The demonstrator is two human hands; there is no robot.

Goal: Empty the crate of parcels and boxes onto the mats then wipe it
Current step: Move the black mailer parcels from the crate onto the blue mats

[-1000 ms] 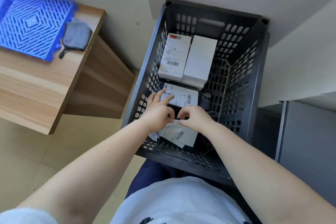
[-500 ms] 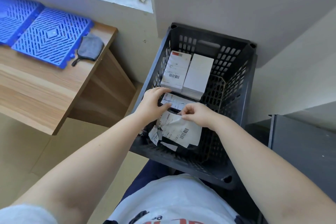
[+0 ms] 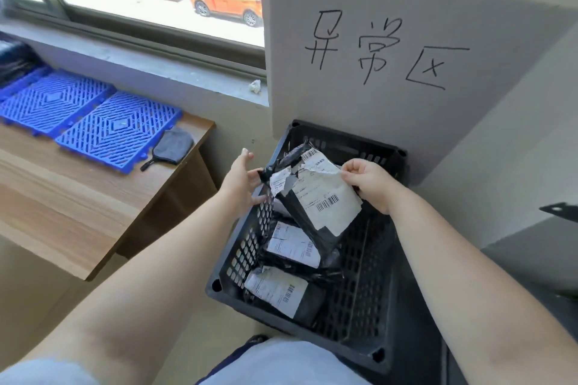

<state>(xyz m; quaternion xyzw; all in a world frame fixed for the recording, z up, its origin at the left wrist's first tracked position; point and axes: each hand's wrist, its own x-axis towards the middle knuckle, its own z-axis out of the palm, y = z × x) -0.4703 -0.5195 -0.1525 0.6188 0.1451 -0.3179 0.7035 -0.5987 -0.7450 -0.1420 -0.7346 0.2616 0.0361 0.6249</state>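
A black plastic crate point(image 3: 362, 284) stands on the floor in front of me, against the wall. Above it I hold a black parcel point(image 3: 316, 197) with torn white labels. My right hand point(image 3: 370, 181) pinches its upper right edge. My left hand point(image 3: 242, 180) touches its left corner, fingers mostly straight. Two more black parcels lie in the crate, one with a label point(image 3: 292, 244) in the middle and one point(image 3: 278, 291) at the near end. Blue grid mats point(image 3: 115, 128) lie on the wooden table at left, with a grey cloth point(image 3: 173, 144) beside them.
The wooden table point(image 3: 62, 197) stands left of the crate, under a window sill point(image 3: 156, 62). A wall panel with handwritten characters point(image 3: 384, 47) rises behind the crate. A dark grey surface point(image 3: 531, 259) sits at the right.
Both hands have lifted one black parcel up out of the crate. The view has tilted up, now showing the window and wall panel. The white boxes at the crate's far end are hidden.
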